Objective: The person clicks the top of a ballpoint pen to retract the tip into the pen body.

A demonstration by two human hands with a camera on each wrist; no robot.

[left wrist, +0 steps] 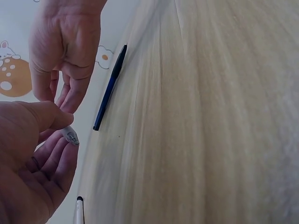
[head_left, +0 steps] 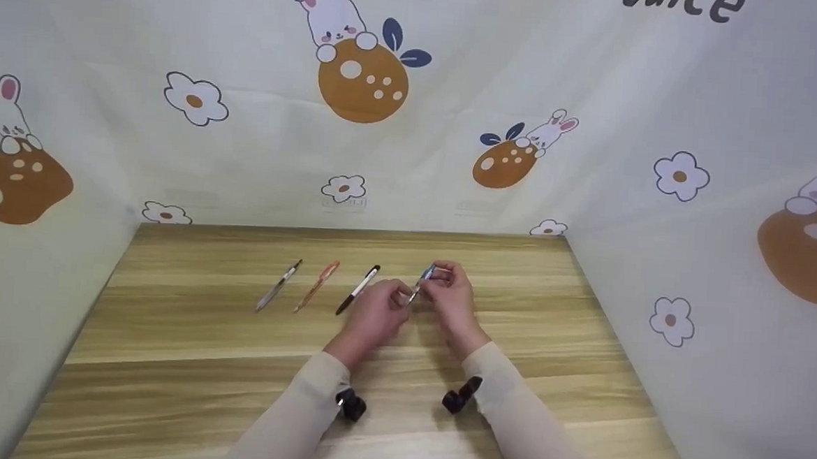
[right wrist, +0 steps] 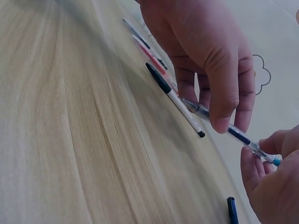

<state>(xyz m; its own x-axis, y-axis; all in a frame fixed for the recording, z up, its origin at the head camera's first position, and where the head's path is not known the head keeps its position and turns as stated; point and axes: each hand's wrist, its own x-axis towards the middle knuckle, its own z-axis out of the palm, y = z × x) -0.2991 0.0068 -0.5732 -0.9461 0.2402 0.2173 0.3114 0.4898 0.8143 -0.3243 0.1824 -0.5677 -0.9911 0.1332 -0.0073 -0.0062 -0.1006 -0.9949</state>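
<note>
Both hands hold one clear-barrelled pen [right wrist: 240,135] with a blue end, tilted above the table. My left hand [head_left: 380,308] pinches its clear front part between thumb and fingers; the pen's tip end [left wrist: 71,136] pokes out under the thumb in the left wrist view. At the blue end, my right hand [head_left: 452,296] grips with thumb and fingertips. Just left of the hands lies a white pen [head_left: 358,290] with black ends. A dark blue pen [left wrist: 110,88] rests on the table beside the right hand, hidden behind that hand in the head view.
Further left on the wooden table [head_left: 186,344] lie an orange-red pen [head_left: 317,285] and a greyish clear pen [head_left: 279,286], slanted in a row with the white one. A pale curtain [head_left: 259,152] printed with rabbits and flowers encloses the back and sides.
</note>
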